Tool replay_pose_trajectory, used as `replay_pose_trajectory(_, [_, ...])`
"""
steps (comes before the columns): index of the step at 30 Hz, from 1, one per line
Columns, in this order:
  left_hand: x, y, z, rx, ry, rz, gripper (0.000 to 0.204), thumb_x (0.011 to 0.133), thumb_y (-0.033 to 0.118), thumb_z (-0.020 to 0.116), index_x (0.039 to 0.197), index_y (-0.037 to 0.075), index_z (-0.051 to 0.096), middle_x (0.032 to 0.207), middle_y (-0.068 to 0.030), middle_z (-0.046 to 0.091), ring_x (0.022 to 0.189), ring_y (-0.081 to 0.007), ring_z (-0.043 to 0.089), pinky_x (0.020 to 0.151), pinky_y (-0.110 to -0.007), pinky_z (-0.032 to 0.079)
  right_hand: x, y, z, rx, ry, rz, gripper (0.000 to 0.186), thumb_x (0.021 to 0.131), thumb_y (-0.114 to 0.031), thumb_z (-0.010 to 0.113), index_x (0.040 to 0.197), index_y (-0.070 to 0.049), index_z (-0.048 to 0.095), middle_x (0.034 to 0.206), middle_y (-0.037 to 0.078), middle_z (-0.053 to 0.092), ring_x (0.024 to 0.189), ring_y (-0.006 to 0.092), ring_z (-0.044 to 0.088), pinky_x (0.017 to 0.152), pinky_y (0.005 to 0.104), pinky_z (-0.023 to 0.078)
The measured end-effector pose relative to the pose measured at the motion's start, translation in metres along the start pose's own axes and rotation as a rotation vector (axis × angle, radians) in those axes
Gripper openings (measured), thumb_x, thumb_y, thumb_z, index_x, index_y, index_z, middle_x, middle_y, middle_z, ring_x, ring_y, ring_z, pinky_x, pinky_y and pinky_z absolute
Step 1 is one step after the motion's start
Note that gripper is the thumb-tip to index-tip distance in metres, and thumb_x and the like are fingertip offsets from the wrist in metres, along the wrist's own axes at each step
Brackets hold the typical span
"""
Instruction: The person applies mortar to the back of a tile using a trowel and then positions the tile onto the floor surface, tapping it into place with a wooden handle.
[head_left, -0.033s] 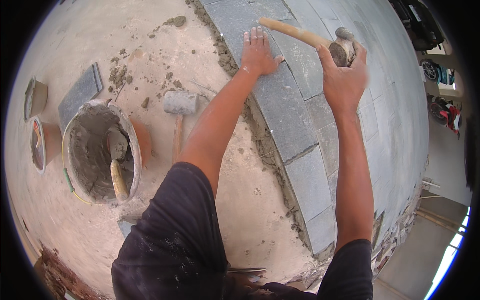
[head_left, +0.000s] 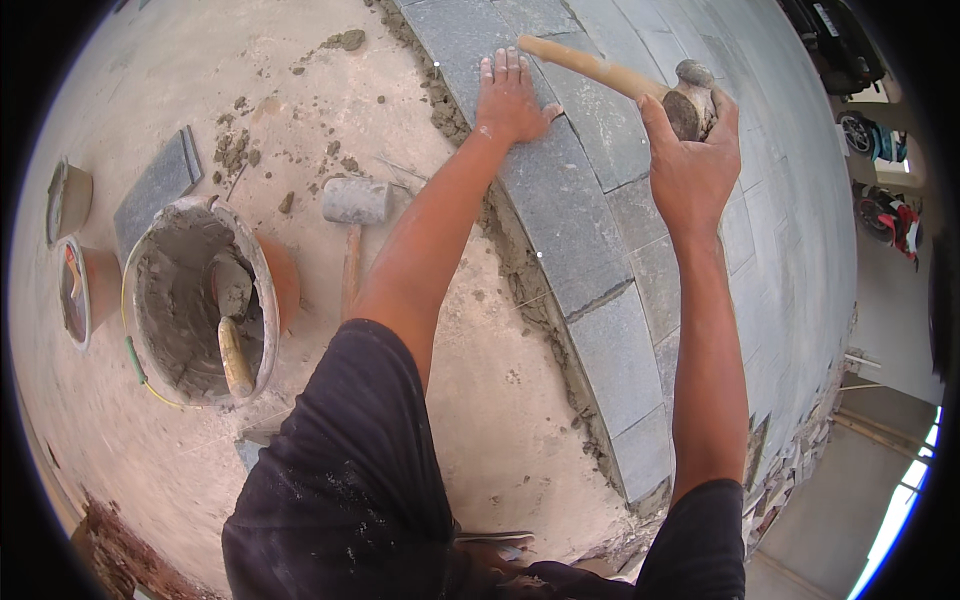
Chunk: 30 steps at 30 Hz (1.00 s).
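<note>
My left hand [head_left: 511, 108] lies flat with fingers spread on a long grey stone tile [head_left: 570, 235] at the edge of the paving. In my right hand [head_left: 694, 180] is a mallet [head_left: 590, 68], gripped by its mortar-smeared head. Its pale wooden handle points left, above the tiles and past my left fingertips. A strip of wet mortar [head_left: 520, 265] runs along the tile's left side. Left of my left forearm, a second mallet [head_left: 357, 201] with a grey head rests on the ground, its handle partly hidden by my arm.
A mortar bucket [head_left: 272, 290] on the left holds a trowel [head_left: 235, 355]. Two smaller buckets stand beyond it, near stacked loose tiles [head_left: 160, 195]. Mortar crumbs [head_left: 232, 150] litter the ground. Laid tiles [head_left: 780, 220] extend right, toward parked motorbikes [head_left: 885, 222] and broken rubble [head_left: 790, 480].
The whole view has shifted slightly. My right hand and the mallet sit marginally farther right over the tiles; my left hand stays flat on the tile.
</note>
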<state>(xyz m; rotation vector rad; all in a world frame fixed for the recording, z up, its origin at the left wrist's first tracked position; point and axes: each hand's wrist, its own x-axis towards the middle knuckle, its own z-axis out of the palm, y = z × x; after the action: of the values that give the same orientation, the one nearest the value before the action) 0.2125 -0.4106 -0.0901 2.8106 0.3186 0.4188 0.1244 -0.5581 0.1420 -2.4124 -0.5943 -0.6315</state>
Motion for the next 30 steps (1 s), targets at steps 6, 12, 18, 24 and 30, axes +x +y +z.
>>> replay_pose_trajectory(6, [-0.026, 0.032, 0.004, -0.065, -0.040, 0.159, 0.091, 0.097, 0.062, 0.044, 0.153, -0.007, 0.024, 0.162, -0.0248, 0.021, 0.153, -0.0386, 0.012, 0.124, -0.052, 0.011, -0.075, 0.029, -0.091, -0.208, 0.023, 0.050, 0.059, 0.085, -0.029, 0.081, 0.128, 0.001, 0.053, 0.097, 0.014, 0.069, 0.086, 0.0187, 0.069, 0.076, 0.0328, 0.055])
replay_pose_trajectory(12, [-0.086, 0.084, 0.001, -0.005, -0.102, 0.432, 0.078, 0.098, 0.048, 0.052, 0.150, -0.006, 0.032, 0.159, -0.0259, 0.027, 0.150, -0.0398, 0.021, 0.122, -0.053, 0.018, -0.160, 0.041, -0.167, -0.198, -0.072, 0.273, 0.059, 0.085, -0.027, 0.082, 0.127, 0.003, 0.053, 0.104, 0.016, 0.067, 0.091, 0.0169, 0.067, 0.079, 0.0322, 0.054])
replay_pose_trajectory(18, [-0.131, 0.135, -0.015, -0.102, -0.203, 0.639, 0.069, 0.102, 0.044, 0.046, 0.149, -0.005, 0.033, 0.158, -0.0245, 0.030, 0.149, -0.0384, 0.024, 0.121, -0.053, 0.021, -0.228, 0.048, -0.229, -0.213, -0.059, 0.231, 0.054, 0.083, -0.019, 0.083, 0.124, 0.003, 0.055, 0.106, 0.016, 0.068, 0.092, 0.0187, 0.067, 0.080, 0.0324, 0.054])
replay_pose_trajectory(24, [-0.192, 0.166, -0.020, -0.020, -0.237, 0.947, 0.066, 0.106, 0.044, 0.036, 0.153, -0.002, 0.028, 0.162, -0.0189, 0.023, 0.152, -0.0349, 0.016, 0.124, -0.050, 0.016, -0.286, 0.057, -0.281, -0.228, -0.057, 0.329, 0.055, 0.082, -0.017, 0.083, 0.124, 0.002, 0.055, 0.101, 0.016, 0.070, 0.088, 0.0208, 0.070, 0.078, 0.0333, 0.055])
replay_pose_trajectory(30, [-0.204, 0.160, -0.008, 0.022, -0.207, 0.994, 0.064, 0.108, 0.044, 0.028, 0.156, 0.003, 0.025, 0.165, -0.0141, 0.020, 0.154, -0.0330, 0.011, 0.124, -0.052, 0.014, -0.316, 0.057, -0.287, -0.145, -0.048, 0.410, 0.054, 0.082, -0.017, 0.083, 0.125, 0.001, 0.055, 0.099, 0.015, 0.071, 0.087, 0.0203, 0.071, 0.076, 0.0324, 0.056])
